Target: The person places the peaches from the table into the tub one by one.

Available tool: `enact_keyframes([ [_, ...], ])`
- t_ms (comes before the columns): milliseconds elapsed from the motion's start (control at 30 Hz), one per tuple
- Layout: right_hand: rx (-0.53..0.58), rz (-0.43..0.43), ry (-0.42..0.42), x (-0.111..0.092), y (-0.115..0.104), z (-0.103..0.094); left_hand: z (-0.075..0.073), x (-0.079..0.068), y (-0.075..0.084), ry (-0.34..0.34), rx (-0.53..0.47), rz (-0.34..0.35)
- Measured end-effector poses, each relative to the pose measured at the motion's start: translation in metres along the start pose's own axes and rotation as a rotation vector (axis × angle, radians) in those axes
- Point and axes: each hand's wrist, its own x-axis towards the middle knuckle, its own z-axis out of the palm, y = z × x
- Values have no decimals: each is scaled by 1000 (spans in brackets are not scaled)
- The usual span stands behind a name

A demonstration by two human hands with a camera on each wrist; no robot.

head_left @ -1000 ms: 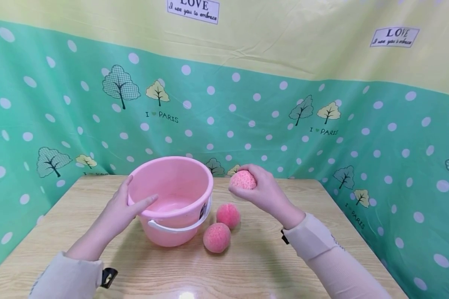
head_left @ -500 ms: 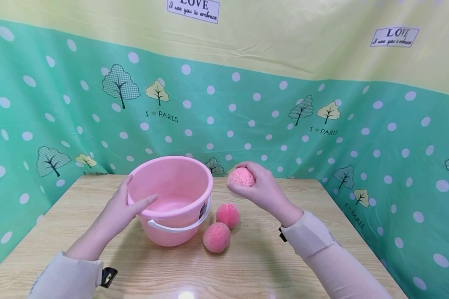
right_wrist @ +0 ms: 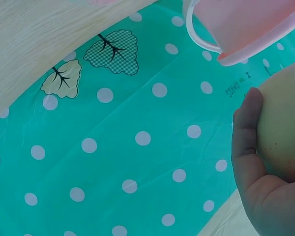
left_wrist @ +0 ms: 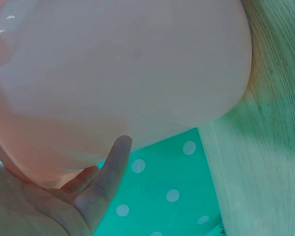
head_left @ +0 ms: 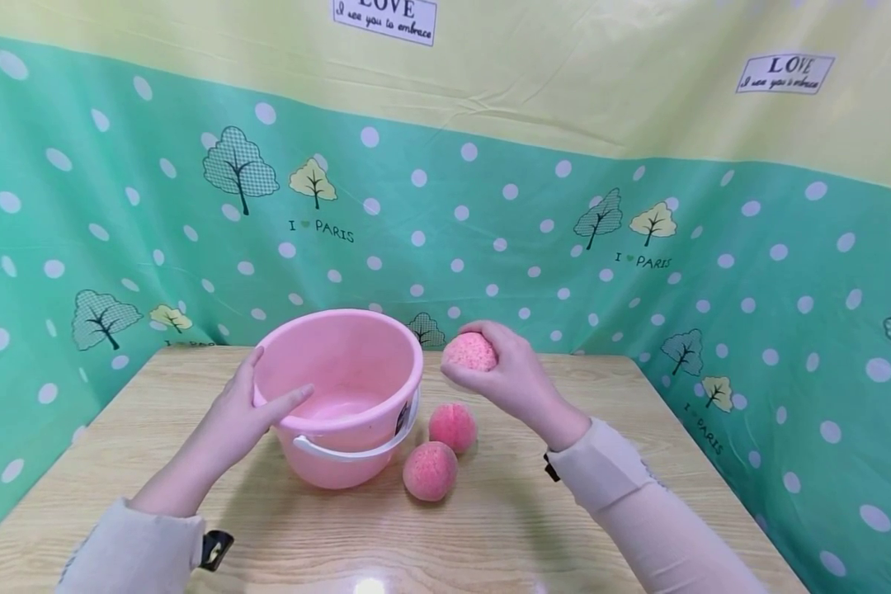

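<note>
My left hand (head_left: 239, 419) holds the rim of a pink plastic bucket (head_left: 334, 474), its thumb over the inside and its fingers along the outer wall. In the left wrist view those fingers (left_wrist: 108, 177) lie against the bucket's side. My right hand (head_left: 523, 381) grips a speckled pink peach (head_left: 471, 352) in the air, just right of the bucket's rim. The right wrist view shows the peach's pale yellow-green side (right_wrist: 285, 123), with fingers curled round it. Two more peaches, one creased (head_left: 453, 427) and one rounder to the front (head_left: 431, 472), rest on the table beside the bucket.
The bucket's white handle (head_left: 349, 454) hangs down its front right side. A wood-grain table (head_left: 327, 544) carries everything. Behind and at both sides hangs a green and yellow curtain (head_left: 386, 198) with dots and trees, close to the table's back edge.
My right hand has moved a little to the left with the peach, nearer the bucket's rim. The left hand, the bucket and the two peaches on the table have stayed put.
</note>
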Motion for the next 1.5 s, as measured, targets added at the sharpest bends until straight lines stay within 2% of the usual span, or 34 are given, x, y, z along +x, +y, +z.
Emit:
enact_keyframes([
  [533, 32, -31, 33, 1, 0, 10, 1, -1, 1, 0, 3, -2],
  [967, 53, -19, 46, 2, -4, 16, 0, -1, 0, 3, -2, 8],
  [1500, 86, -82, 77, 4, -7, 26, 0, -2, 1, 8, 22, 7],
])
